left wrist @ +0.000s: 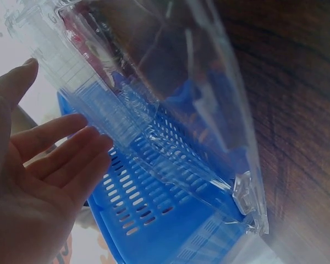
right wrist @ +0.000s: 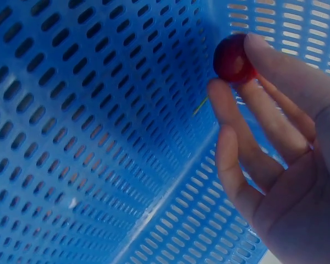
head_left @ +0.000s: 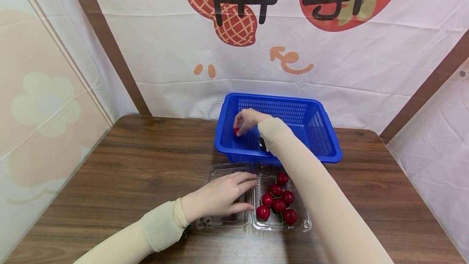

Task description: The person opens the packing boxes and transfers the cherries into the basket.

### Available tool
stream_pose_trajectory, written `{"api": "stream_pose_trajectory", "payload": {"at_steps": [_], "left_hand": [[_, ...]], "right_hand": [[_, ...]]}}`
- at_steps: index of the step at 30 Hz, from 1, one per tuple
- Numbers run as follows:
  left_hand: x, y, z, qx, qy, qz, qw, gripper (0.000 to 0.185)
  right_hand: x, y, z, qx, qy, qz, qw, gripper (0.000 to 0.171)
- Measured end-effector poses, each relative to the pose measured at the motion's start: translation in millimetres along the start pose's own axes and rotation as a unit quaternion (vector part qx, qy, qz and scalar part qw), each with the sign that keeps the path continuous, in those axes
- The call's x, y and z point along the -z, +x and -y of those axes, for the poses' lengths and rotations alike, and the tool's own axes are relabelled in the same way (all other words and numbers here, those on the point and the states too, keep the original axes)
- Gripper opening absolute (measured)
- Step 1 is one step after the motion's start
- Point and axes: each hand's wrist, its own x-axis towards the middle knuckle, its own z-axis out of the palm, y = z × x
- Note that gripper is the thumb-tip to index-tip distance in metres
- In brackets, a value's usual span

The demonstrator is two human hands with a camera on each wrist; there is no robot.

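Note:
Inside the blue basket [head_left: 307,133], at its left end, my right hand [head_left: 248,119] pinches a red cherry [right wrist: 233,59] between thumb and fingertips. A thin green stem [right wrist: 200,105] shows below that cherry in the right wrist view. My left hand [head_left: 224,192] lies over the lid half of a clear plastic clamshell box [head_left: 234,224], its fingers extended and its fingertips at the hinge edge. Several cherries [head_left: 279,205] with green stems sit in the box's right half. In the left wrist view the left palm and fingers [left wrist: 60,157] hold nothing.
The box stands on a brown wood-grain table [head_left: 146,166], just in front of the basket. My right forearm [head_left: 326,190] crosses over the box's right side and the basket's front rim. A printed white cloth [head_left: 157,44] hangs behind the table.

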Motion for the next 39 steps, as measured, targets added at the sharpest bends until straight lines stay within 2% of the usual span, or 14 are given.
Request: {"api": "stream_pose_trajectory", "payload": {"at_steps": [7, 13, 24, 39], "left_hand": [[0.5, -0.2, -0.1, -0.003, 0.004, -0.006, 1.0, 0.058], [1.0, -0.6, -0.8, -0.002, 0.003, -0.006, 1.0, 0.058], [1.6, -1.0, -0.1, -0.001, 0.003, -0.002, 1.0, 0.058], [2.6, -0.6, -0.2, 0.005, 0.0, 0.008, 1.0, 0.057]], "right_hand": [[-1.2, 3.5, -0.8, -0.029, -0.004, -0.015, 0.999, 0.028], [-3.7, 4.9, -1.8, -0.053, 0.01, -0.002, 0.999, 0.028], [-6.7, 9.5, -0.1, -0.057, 0.036, -0.003, 0.998, 0.026], [-6.8, 10.1, 2.9, -0.064, 0.035, 0.005, 0.997, 0.025]]}}
